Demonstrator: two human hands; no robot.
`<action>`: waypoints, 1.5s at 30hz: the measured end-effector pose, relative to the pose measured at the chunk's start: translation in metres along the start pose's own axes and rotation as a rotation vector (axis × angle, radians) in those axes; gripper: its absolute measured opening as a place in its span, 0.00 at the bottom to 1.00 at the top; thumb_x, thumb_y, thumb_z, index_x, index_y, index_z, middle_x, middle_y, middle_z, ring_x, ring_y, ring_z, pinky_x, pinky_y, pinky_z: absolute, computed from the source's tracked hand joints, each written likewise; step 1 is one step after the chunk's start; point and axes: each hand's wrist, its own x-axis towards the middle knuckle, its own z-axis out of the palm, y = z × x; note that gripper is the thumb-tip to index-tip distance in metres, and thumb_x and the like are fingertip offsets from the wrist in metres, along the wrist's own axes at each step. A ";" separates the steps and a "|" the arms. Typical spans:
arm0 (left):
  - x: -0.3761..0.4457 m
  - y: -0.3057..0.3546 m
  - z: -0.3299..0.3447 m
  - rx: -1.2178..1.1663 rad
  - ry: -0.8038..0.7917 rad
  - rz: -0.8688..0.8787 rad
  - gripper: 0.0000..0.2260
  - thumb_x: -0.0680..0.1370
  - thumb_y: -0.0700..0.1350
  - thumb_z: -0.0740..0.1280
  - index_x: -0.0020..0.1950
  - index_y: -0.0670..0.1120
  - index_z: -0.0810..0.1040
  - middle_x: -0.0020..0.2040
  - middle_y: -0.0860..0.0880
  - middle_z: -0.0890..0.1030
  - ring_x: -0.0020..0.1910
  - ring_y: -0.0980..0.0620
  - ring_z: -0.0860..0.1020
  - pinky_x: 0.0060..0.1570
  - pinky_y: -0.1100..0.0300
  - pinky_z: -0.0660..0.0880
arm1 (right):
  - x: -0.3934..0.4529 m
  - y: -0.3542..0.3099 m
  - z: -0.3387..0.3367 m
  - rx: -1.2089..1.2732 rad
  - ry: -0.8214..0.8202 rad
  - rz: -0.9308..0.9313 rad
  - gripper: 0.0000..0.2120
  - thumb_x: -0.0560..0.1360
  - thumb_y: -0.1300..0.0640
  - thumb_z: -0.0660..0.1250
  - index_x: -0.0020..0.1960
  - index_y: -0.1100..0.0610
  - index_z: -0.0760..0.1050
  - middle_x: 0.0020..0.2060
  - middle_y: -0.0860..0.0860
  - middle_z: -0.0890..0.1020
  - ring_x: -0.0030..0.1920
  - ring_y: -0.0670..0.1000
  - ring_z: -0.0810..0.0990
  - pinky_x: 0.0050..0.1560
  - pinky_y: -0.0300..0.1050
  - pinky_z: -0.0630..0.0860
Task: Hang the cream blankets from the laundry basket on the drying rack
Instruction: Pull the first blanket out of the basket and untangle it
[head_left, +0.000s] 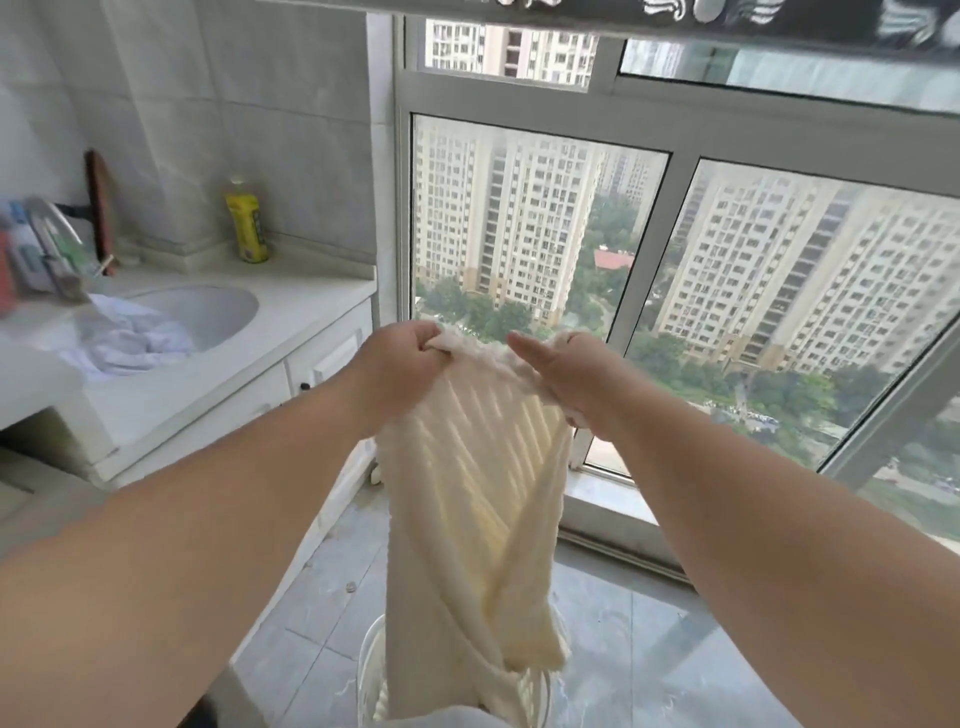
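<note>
A cream ribbed blanket hangs straight down in front of me, its top edge gathered at chest height. My left hand pinches the top left corner. My right hand holds the top right part, fingers pointing left along the edge. The blanket's lower end drops into a white laundry basket on the floor, mostly hidden behind the cloth. More cream fabric shows inside it. The drying rack bar runs across the top of the view, with a dark patterned cloth hanging on it at the right.
A large window fills the wall ahead. On the left stands a white counter with a sink holding white laundry. A yellow bottle stands on the ledge behind it. Grey tiles cover the floor.
</note>
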 end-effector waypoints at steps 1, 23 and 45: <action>0.004 0.013 -0.004 0.080 0.011 0.074 0.08 0.75 0.45 0.62 0.40 0.44 0.78 0.31 0.50 0.74 0.30 0.52 0.71 0.31 0.61 0.67 | 0.000 -0.005 -0.005 -0.119 0.033 -0.057 0.32 0.71 0.30 0.56 0.33 0.59 0.74 0.18 0.49 0.72 0.17 0.47 0.69 0.22 0.36 0.62; -0.005 0.012 -0.026 0.294 0.003 0.069 0.08 0.72 0.41 0.57 0.40 0.51 0.74 0.37 0.52 0.78 0.36 0.50 0.76 0.31 0.65 0.70 | -0.006 -0.085 -0.036 0.528 0.106 -0.375 0.14 0.73 0.62 0.60 0.38 0.48 0.80 0.28 0.43 0.82 0.30 0.42 0.80 0.28 0.35 0.76; 0.004 0.042 -0.018 -0.305 -0.212 0.182 0.16 0.66 0.63 0.68 0.48 0.54 0.77 0.40 0.53 0.80 0.39 0.55 0.77 0.40 0.59 0.73 | 0.003 -0.062 -0.038 0.572 -0.091 -0.345 0.07 0.63 0.57 0.64 0.32 0.54 0.81 0.27 0.51 0.81 0.31 0.51 0.82 0.31 0.43 0.78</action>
